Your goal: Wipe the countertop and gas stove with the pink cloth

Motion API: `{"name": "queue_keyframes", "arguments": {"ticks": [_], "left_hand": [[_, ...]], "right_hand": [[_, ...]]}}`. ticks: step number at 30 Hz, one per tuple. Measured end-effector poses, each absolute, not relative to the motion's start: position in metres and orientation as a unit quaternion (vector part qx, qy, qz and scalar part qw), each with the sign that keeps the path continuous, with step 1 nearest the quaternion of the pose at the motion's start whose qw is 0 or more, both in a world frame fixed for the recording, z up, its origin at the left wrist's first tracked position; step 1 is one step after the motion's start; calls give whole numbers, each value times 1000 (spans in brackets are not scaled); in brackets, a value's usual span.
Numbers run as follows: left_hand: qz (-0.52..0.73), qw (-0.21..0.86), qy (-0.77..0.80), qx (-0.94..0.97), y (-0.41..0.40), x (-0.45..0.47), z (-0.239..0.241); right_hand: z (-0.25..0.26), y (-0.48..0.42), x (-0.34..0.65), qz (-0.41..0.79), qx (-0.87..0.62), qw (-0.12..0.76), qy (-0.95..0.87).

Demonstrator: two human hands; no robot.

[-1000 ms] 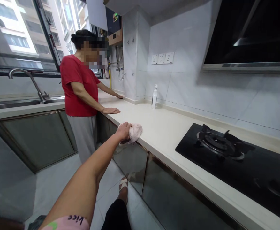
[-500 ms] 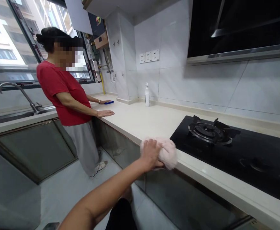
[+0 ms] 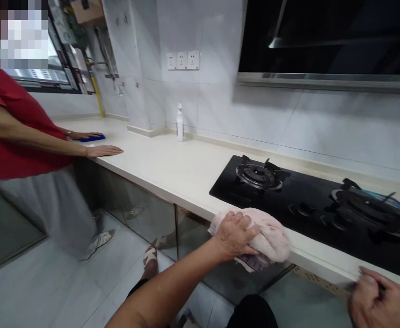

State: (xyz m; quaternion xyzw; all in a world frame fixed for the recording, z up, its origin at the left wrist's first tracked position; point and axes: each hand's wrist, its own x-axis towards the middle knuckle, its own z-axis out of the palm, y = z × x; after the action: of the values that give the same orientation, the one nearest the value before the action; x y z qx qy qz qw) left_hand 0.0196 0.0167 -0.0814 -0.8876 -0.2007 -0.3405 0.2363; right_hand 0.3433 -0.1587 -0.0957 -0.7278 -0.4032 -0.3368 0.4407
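Note:
My left hand (image 3: 236, 234) presses down on a folded pale pink cloth (image 3: 271, 237), its fingers curled over the near side. The cloth lies over the front edge of the white countertop (image 3: 158, 164) and hangs partly down the front. Just behind it is the black gas hob (image 3: 282, 200). At the lower right, my right hand (image 3: 381, 296) is beside the counter's front edge, fingers curled in a loose fist. Nothing shows inside it, and it is somewhat blurred.
To the left, a person in a red top (image 3: 25, 123) leans on the counter, one hand flat and the other on a blue pad (image 3: 93, 137). A white spray bottle (image 3: 179, 123) stands by the wall. Something blue (image 3: 387, 199) lies behind the right burner. Above is a black range hood (image 3: 323, 41).
The view has swung right and down, bringing the second burner and my right hand into sight. My left hand still holds the cloth on the edge, now farther along in front of the hob.

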Motion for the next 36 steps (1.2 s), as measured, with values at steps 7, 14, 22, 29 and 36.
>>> {"name": "queue_keyframes", "arguments": {"ticks": [7,14,22,29,36], "left_hand": [[-369,230,-274,-858,80,-107,-65],[-323,224,-447,-804,100,-173,-39],[-294,181,-430,-834,19,-18,-46],[-244,117,-260,-927,-54,123,-37],[-238,97,-196,-946,-63,124,-24]], "right_hand": [[-101,-153,332,-401,-699,438,-399],[-113,-138,332,-445,-680,456,-364],[-114,-134,331,-426,-694,467,-344],[-96,-150,324,-338,-706,493,-380],[-42,-170,278,-287,-573,658,-395]]}}
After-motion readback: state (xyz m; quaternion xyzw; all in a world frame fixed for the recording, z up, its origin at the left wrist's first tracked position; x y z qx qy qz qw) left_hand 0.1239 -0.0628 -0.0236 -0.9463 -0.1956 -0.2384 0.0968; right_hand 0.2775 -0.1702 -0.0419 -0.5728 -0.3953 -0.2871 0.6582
